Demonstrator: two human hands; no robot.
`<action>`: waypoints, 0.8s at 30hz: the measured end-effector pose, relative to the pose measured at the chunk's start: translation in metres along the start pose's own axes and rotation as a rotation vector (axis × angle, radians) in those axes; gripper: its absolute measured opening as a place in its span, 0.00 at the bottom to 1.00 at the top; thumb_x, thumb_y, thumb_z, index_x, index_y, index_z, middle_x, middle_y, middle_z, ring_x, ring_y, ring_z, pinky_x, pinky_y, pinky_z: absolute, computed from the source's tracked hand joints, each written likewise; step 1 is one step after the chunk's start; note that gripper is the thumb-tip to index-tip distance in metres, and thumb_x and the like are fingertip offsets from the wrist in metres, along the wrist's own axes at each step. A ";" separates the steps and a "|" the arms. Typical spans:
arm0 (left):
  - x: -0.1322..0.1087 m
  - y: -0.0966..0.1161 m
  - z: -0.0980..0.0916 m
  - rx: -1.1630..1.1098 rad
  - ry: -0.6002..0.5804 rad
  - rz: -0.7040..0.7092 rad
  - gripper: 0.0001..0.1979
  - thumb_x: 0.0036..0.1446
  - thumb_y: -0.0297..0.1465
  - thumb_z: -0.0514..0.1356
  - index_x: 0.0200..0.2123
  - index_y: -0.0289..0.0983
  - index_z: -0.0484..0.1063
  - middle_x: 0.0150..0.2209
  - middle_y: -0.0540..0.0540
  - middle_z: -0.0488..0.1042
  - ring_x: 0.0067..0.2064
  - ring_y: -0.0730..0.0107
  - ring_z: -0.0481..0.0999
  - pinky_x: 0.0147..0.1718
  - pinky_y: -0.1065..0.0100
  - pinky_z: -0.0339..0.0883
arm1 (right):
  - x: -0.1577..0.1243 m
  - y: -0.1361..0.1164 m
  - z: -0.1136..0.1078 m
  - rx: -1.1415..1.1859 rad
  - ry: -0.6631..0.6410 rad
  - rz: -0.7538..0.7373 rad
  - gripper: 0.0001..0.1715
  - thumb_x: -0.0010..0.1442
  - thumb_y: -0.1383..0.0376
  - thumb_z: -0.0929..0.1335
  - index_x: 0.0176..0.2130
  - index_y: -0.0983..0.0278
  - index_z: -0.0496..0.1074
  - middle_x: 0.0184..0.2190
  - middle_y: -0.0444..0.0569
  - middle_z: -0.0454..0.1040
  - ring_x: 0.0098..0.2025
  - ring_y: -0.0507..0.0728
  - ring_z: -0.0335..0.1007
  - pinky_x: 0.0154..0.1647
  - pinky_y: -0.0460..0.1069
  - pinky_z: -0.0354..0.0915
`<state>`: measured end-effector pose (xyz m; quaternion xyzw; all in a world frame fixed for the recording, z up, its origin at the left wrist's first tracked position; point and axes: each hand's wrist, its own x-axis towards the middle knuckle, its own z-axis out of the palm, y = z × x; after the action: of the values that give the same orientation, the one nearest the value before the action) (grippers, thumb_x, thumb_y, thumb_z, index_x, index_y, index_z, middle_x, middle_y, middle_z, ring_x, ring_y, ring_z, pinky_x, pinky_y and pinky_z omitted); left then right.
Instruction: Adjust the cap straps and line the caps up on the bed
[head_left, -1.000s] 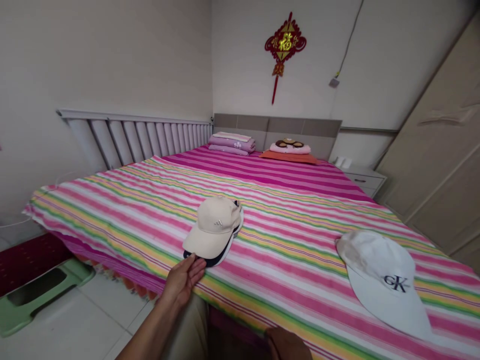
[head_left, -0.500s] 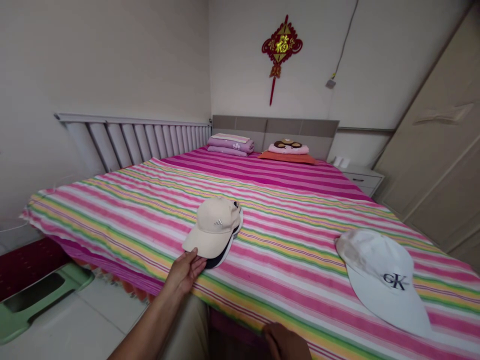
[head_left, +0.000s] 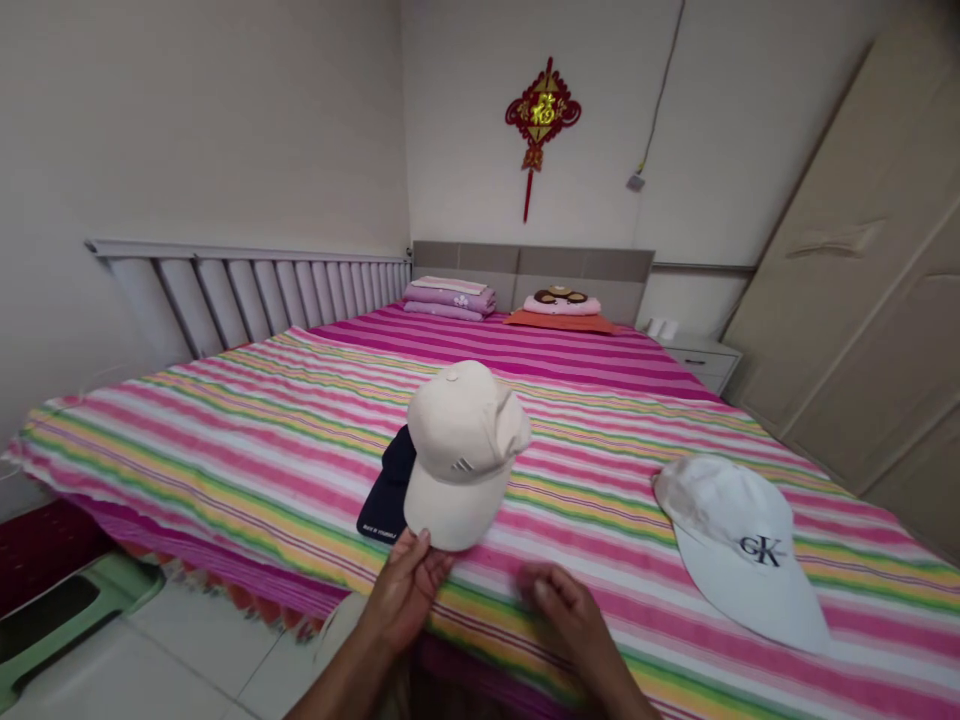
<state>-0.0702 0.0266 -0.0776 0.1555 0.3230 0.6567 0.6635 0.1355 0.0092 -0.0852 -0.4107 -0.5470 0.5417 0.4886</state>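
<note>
My left hand pinches a beige baseball cap by the front edge of its brim. The cap is lifted and tilted, with three slanted stripes on its front. Behind it, partly covered, a dark navy cap lies on the striped bed sheet, light lettering along its brim. My right hand hovers just right of the beige cap, empty, with loosely bent fingers that are somewhat blurred. Further right, a white cap with dark letters rests on the sheet.
The bed's striped sheet spreads below the caps. Folded purple bedding and a pink pile on an orange piece lie by the headboard. A green stool stands at lower left, a nightstand at far right.
The beige cap has come up and right in my left hand, uncovering the navy cap. My right hand has risen from the bottom edge toward the beige cap. The view has shifted slightly.
</note>
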 end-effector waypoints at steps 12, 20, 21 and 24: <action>-0.033 -0.079 -0.031 -0.028 -0.129 -0.385 0.17 0.37 0.29 0.67 0.34 0.40 0.68 0.34 0.49 0.76 0.36 0.69 0.75 0.35 0.71 0.66 | 0.038 -0.072 -0.009 0.873 0.230 0.085 0.12 0.51 0.66 0.68 0.38 0.63 0.73 0.33 0.44 0.78 0.36 0.53 0.72 0.40 0.47 0.66; -0.035 -0.071 -0.024 0.020 -0.375 -0.393 0.14 0.44 0.33 0.62 0.37 0.38 0.71 0.41 0.44 0.74 0.46 0.60 0.71 0.45 0.62 0.61 | 0.003 -0.068 -0.022 0.838 0.264 0.053 0.14 0.50 0.63 0.69 0.40 0.62 0.72 0.34 0.45 0.78 0.42 0.57 0.71 0.48 0.53 0.64; -0.033 -0.067 -0.021 0.026 -0.381 -0.378 0.15 0.44 0.34 0.62 0.38 0.37 0.71 0.43 0.43 0.73 0.49 0.58 0.68 0.48 0.61 0.59 | -0.001 -0.065 -0.025 0.831 0.268 0.066 0.14 0.50 0.62 0.69 0.39 0.62 0.73 0.34 0.46 0.78 0.43 0.58 0.70 0.48 0.54 0.63; -0.026 -0.059 -0.015 0.056 -0.367 -0.378 0.16 0.47 0.38 0.59 0.39 0.36 0.71 0.43 0.41 0.73 0.54 0.56 0.63 0.52 0.59 0.54 | -0.011 -0.056 -0.033 0.802 0.260 0.107 0.15 0.49 0.60 0.69 0.39 0.61 0.73 0.35 0.46 0.78 0.47 0.58 0.68 0.51 0.55 0.61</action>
<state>-0.0325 -0.0068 -0.1198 0.2274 0.2387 0.4725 0.8174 0.1744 0.0009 -0.0329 -0.2806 -0.2046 0.6798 0.6459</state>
